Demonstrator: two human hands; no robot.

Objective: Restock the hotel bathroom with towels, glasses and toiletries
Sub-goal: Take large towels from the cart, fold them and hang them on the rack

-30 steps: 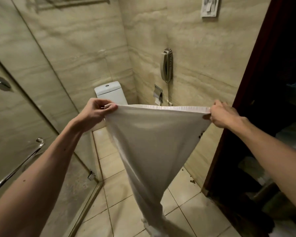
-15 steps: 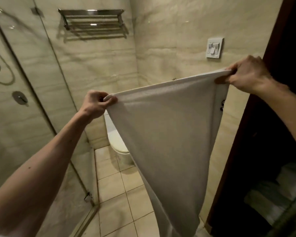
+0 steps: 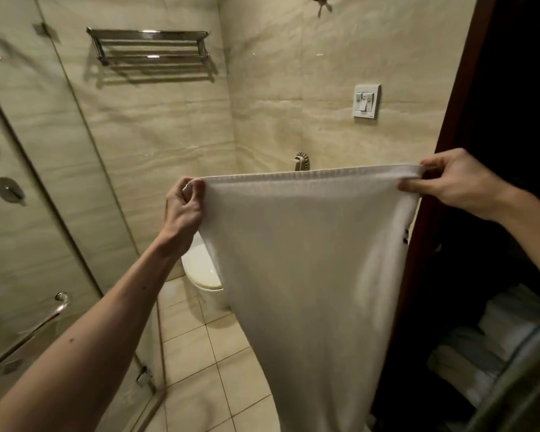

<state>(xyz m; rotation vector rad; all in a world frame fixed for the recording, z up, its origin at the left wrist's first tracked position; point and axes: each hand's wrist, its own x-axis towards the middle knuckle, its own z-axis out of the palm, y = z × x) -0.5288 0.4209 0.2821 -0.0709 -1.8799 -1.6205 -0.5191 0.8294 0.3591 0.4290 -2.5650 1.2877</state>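
Observation:
A white towel (image 3: pixel 309 269) hangs spread out in front of me, its top edge stretched level between both hands. My left hand (image 3: pixel 183 210) pinches the top left corner. My right hand (image 3: pixel 449 182) pinches the top right corner. The cloth narrows as it drops and runs out of the bottom of the view. A chrome towel rack (image 3: pixel 150 48) is fixed high on the far wall, above and left of the towel, with nothing on it.
A glass shower screen (image 3: pixel 38 213) with a chrome handle (image 3: pixel 44 319) fills the left. The white toilet (image 3: pixel 201 269) is partly hidden behind the towel. A wall switch (image 3: pixel 367 101) and a wall phone (image 3: pixel 301 160) sit on the right wall. Dark door frame (image 3: pixel 443 151) and folded white towels (image 3: pixel 487 347) at right.
The view tilted up from the floor to the wall rack. My right hand, raised higher half a second ago, has come down level with my left, so the towel's top edge is horizontal.

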